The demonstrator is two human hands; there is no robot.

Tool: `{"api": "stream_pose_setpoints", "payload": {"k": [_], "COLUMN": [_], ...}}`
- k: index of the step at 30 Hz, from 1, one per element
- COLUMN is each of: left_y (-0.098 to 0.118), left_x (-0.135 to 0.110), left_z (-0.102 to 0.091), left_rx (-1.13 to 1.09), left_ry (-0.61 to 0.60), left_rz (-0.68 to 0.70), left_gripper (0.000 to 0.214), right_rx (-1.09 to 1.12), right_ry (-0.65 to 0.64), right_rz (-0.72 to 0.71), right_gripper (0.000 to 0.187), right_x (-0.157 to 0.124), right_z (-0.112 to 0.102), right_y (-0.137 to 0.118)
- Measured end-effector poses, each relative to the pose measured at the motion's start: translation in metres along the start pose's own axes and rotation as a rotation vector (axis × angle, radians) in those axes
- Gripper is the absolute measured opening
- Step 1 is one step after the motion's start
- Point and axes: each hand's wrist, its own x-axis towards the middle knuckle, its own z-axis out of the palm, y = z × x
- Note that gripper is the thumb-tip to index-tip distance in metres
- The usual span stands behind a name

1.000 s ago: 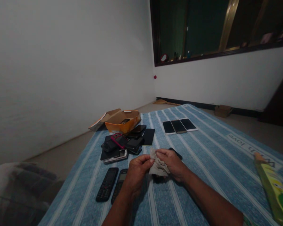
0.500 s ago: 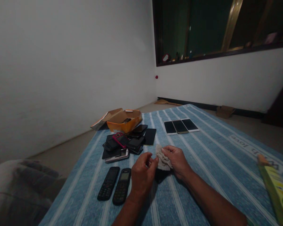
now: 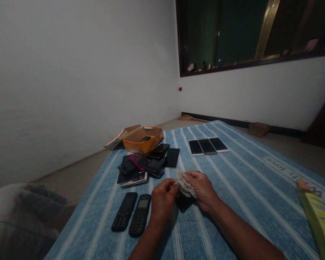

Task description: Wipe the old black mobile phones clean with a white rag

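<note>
My left hand point(image 3: 162, 200) and my right hand point(image 3: 202, 189) meet over a blue striped cloth point(image 3: 233, 180) spread on the surface. Both pinch a small crumpled grey rag point(image 3: 184, 186) held between them. A dark object lies under the rag and hands, mostly hidden; I cannot tell what it is. Just left of my left hand lie two black keypad phones point(image 3: 132, 215) side by side.
A pile of several phones point(image 3: 144, 164) lies further back, with an orange cardboard box point(image 3: 142, 139) behind it. Three smartphones point(image 3: 208, 145) lie in a row at the back. A yellow-green package point(image 3: 316, 220) sits at the right edge. Grey fabric point(image 3: 18, 216) is at lower left.
My left hand had let go of the rag half a second ago and now pinches it again. Both hands have shifted slightly nearer to me.
</note>
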Motion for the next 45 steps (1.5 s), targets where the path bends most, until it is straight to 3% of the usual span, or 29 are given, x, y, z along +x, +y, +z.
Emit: {"api": "stream_pose_setpoints", "payload": {"k": [5,12,19,23,26,28,30,33,36,39,42,45], "left_y": [0.007,0.006,-0.002,-0.001,0.0,0.0,-0.001,-0.004,-0.005,-0.007,-0.015,-0.025], "left_x": [-0.001,-0.002,-0.001,-0.001,0.0,0.001,0.001,0.002,0.001,0.0,0.0,0.0], "left_z": [0.004,0.005,0.003,0.001,0.002,0.002,0.004,0.006,0.008,0.008,0.005,0.001], "left_rx": [-0.186,-0.299,-0.312,-0.302,-0.32,-0.335,-0.354,-0.367,-0.326,-0.219,-0.038,0.163], "left_ry": [0.011,-0.011,0.014,0.028,0.025,0.009,0.009,0.032,0.016,0.032,0.091,0.071], "left_rz": [-0.145,-0.223,-0.228,-0.198,-0.203,-0.212,-0.224,-0.243,-0.232,-0.159,-0.056,0.052], "left_gripper": [0.014,0.028,0.017,0.013,0.013,0.014,0.016,0.019,0.018,0.018,0.02,0.02], "right_rx": [-0.034,-0.164,-0.285,-0.294,-0.347,-0.399,-0.492,-0.723,-0.97,-1.231,-1.468,-1.621], "right_ry": [-0.021,0.007,-0.173,-0.344,-0.426,-0.38,-0.273,-0.154,-0.127,-0.095,-0.029,0.04], "right_rz": [0.025,-0.048,0.03,0.063,0.073,0.069,-0.011,-0.312,-0.641,-0.884,-0.994,-0.949], "right_gripper": [0.049,0.044,0.051,0.061,0.049,0.041,0.03,0.016,0.017,0.02,0.022,0.021], "right_x": [0.001,0.005,0.002,0.0,0.002,0.004,0.006,0.007,0.007,0.009,0.013,0.017], "right_z": [-0.002,-0.005,-0.003,-0.009,-0.014,-0.015,-0.015,-0.013,-0.014,-0.022,-0.037,-0.049], "right_y": [0.002,0.005,0.01,0.004,0.003,0.004,0.005,0.006,0.008,0.013,0.015,0.017]}}
